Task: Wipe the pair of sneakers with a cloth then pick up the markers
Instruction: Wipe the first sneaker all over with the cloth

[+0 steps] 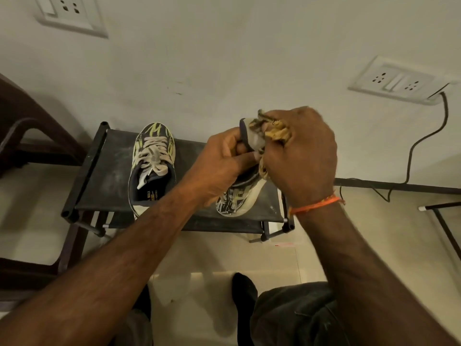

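Here, the left hand (224,161) grips the second sneaker (238,196), fingers curled round its heel collar and holding it tilted, toe down, over the right part of the dark shoe rack (104,176). The right hand (299,156), at three o'clock from the left one, is closed round a crumpled tan cloth (274,129) and presses it against the sneaker's heel. An orange thread band (316,204) circles the right wrist. At nine o'clock from the hands, the first sneaker (152,161) stands flat on the rack, laces loose; its insole reads "MAX", the smaller print beside it too blurred to read. A wall socket (396,81) sits at two o'clock with a black cable (421,138) hanging from it.
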